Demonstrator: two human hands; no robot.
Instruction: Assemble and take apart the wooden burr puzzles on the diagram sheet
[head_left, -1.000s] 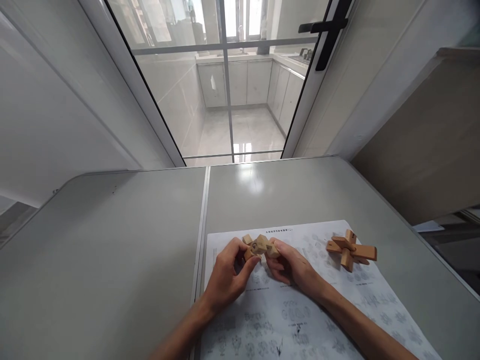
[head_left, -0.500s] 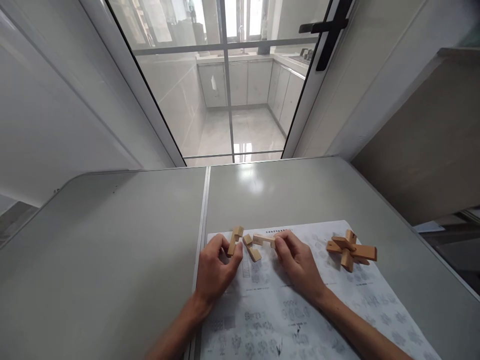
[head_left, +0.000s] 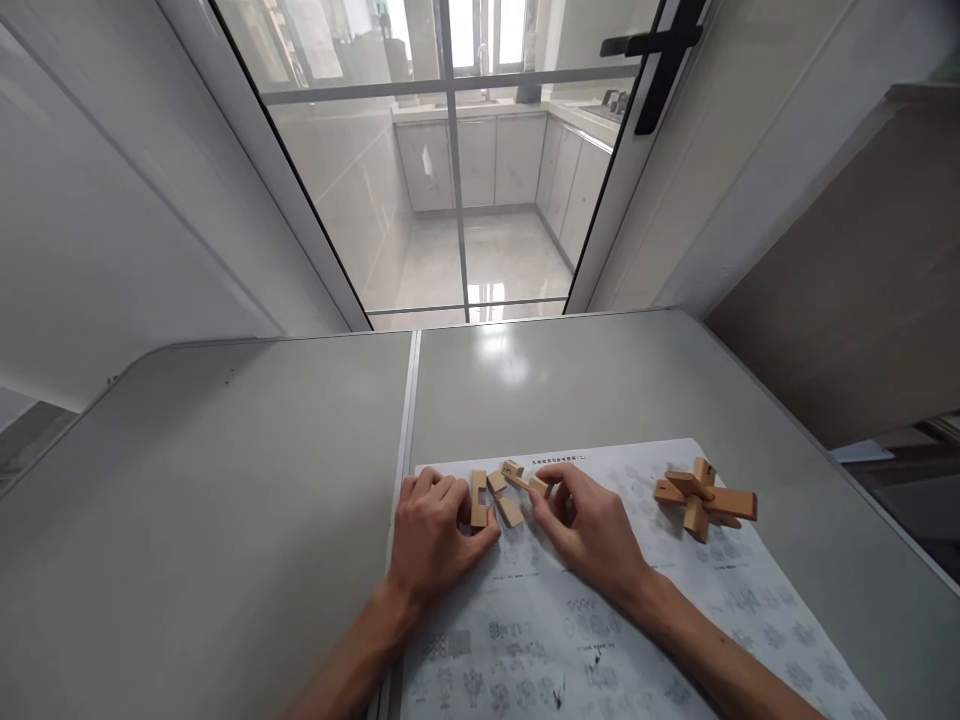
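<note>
Grey tabletop (head_left: 225,500) was part-covered by white printed paper (head_left: 540,620); near the paper's far edge, one notched pale-wood block (head_left: 475,512) was pinched by left hand (head_left: 431,530), another such block (head_left: 538,486) by right hand (head_left: 596,515), presumably for steadying.

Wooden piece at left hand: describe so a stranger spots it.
On the gray table, find the printed sheet. Near its top-left corner, the left hand touches a notched wooden piece. Unlike the slanting middle piece, its long side runs up the picture.
</note>
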